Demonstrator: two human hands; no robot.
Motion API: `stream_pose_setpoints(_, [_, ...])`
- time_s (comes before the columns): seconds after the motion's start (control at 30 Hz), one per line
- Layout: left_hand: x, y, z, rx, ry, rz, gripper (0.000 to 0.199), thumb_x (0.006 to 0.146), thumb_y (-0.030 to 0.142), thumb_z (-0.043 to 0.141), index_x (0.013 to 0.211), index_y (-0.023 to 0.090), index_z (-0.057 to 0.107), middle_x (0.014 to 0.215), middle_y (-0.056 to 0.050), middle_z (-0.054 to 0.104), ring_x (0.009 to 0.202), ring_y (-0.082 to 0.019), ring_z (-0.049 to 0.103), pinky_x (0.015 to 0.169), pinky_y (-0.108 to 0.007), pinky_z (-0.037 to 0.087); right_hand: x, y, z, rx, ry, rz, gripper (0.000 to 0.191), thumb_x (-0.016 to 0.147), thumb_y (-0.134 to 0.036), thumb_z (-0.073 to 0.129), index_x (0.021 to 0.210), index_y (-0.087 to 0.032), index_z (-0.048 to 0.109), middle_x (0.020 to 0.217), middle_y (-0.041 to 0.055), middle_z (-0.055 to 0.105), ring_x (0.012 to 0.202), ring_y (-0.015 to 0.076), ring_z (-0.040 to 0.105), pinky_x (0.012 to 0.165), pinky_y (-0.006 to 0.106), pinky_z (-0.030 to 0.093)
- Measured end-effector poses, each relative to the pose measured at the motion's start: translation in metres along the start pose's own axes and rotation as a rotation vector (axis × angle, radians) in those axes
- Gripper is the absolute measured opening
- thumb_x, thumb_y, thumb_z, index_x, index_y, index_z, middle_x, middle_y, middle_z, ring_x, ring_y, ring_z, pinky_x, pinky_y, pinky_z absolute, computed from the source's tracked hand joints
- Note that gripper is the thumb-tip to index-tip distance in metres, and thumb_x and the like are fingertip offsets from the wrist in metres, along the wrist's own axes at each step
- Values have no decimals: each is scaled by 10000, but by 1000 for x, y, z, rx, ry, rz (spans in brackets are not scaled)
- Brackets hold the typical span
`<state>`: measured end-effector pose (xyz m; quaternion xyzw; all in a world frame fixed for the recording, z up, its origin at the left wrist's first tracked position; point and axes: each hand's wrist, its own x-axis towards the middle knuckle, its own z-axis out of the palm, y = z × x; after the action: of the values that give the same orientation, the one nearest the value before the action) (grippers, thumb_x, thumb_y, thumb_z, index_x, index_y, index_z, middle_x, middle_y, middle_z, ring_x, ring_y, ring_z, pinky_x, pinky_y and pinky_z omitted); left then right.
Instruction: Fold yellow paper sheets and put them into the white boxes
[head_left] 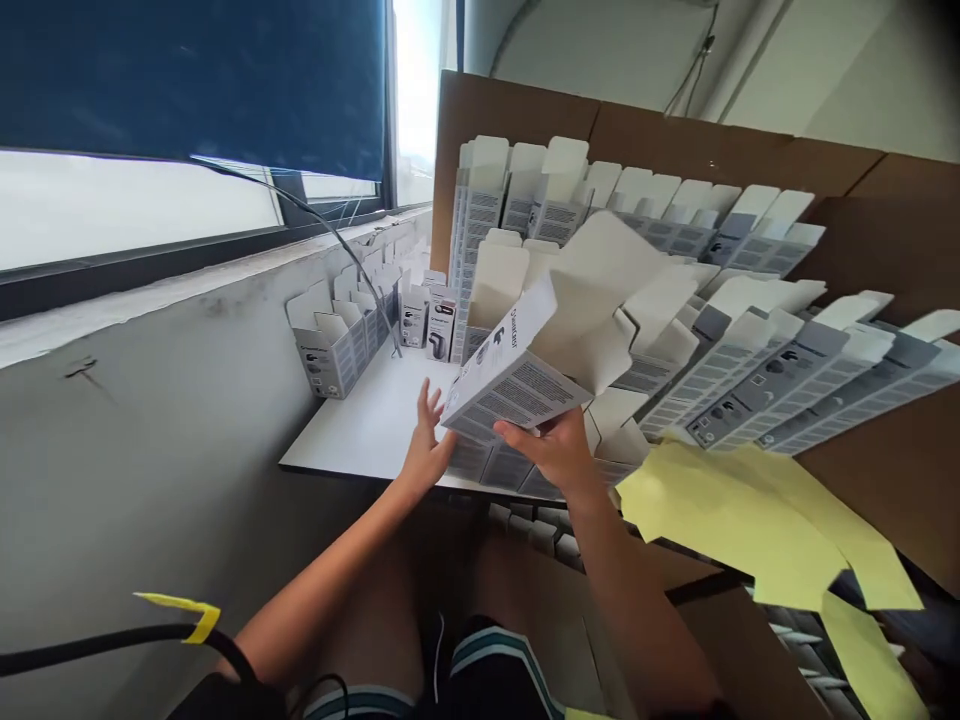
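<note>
The right hand [544, 450] had a firm grip on a white-and-grey printed cardboard carton [517, 375], with its fingers [521, 432] curled under the carton's lower edge. This held the carton tilted in the air above the worktop, its printed face turned upward and its pale top flaps standing open. The left hand [426, 447] was open with its fingers spread, just beside the carton's lower corner, and the view did not settle whether they touched it.

Behind the raised carton, long rows of similar white-and-grey cartons [772, 370] lay packed together with their flaps open, apparently propped by a brown corrugated cardboard sheet [510, 120] behind them. The raised carton hid part of these rows from view. Along the window side of the smooth white worktop [367, 430] stood a shorter row of upright white-and-grey cartons [334, 350]. A thin black cable [322, 225] sagged across from the window to the worktop beside them. Crumpled pale yellow die-cut paper sheets [757, 520] lay just right of the right forearm, overhanging the lower rows. Above it all, a dark blue window blind [187, 90] covered the upper part of the window.
</note>
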<state>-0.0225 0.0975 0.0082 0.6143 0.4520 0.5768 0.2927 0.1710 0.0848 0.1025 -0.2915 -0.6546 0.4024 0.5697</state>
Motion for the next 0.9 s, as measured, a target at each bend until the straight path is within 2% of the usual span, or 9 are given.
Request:
stream_pose_setpoints(0.13, [3, -2, 2, 55, -54, -14, 711, 1007, 524, 410, 1601, 186, 216, 1673, -127, 225, 1565, -284, 180, 1294, -467, 138, 6, 21, 7, -68, 45, 7, 761, 660, -425, 841, 1312, -212, 510, 1213, 121, 677, 1088, 260, 680, 1013, 507, 552])
stream_pose_setpoints(0.23, [0, -5, 5, 32, -77, -35, 654, 1033, 505, 338, 1604, 207, 231, 1669, -92, 254, 1563, -253, 196, 1302, -452, 128, 6, 28, 3, -167, 59, -19, 798, 673, -405, 836, 1355, -212, 471, 1285, 131, 641, 1154, 266, 644, 1041, 515, 524])
stream_pose_setpoints(0.3, [-2, -7, 6, 11, -96, -35, 661, 1038, 508, 330, 1614, 211, 197, 1684, -84, 206, 1571, -247, 163, 1306, -450, 108, 7, 30, 0, -227, 56, -23, 793, 678, -403, 833, 1355, -205, 472, 1302, 136, 631, 1164, 273, 634, 1051, 525, 506])
stream_pose_setpoints(0.43, [-3, -14, 4, -35, -157, 2, 753, 1009, 577, 391, 1622, 203, 168, 1697, -92, 145, 1577, -271, 123, 1305, -462, 83, 8, 33, -4, -318, 74, -8, 742, 683, -409, 820, 1307, -177, 492, 1257, 142, 642, 1132, 277, 637, 1022, 505, 506])
stream_pose_setpoints(0.6, [-4, -27, -8, -66, -240, 66, 891, 937, 678, 483, 1626, 198, 185, 1698, -103, 127, 1575, -303, 120, 1298, -478, 97, 10, 39, -6, -342, 40, 59, 643, 680, -437, 798, 1199, -159, 539, 1187, 133, 651, 1109, 276, 630, 1011, 497, 495])
stream_pose_setpoints(0.73, [-6, -34, -13, -38, -276, 68, 946, 883, 608, 645, 1629, 258, 180, 1703, -83, 84, 1578, -319, 65, 1292, -511, 71, 11, 42, -8, -370, 24, 76, 624, 690, -448, 792, 1195, -174, 548, 1161, 112, 639, 1087, 267, 621, 986, 488, 502])
stream_pose_setpoints(0.9, [-7, -36, -7, -8, -233, 91, 751, 959, 538, 569, 1597, 259, 287, 1697, -77, 133, 1578, -287, 96, 1293, -510, 79, 14, 39, -5, -529, 16, -114, 584, 728, -360, 750, 1255, -212, 549, 1194, 108, 586, 1131, 277, 551, 1003, 495, 480])
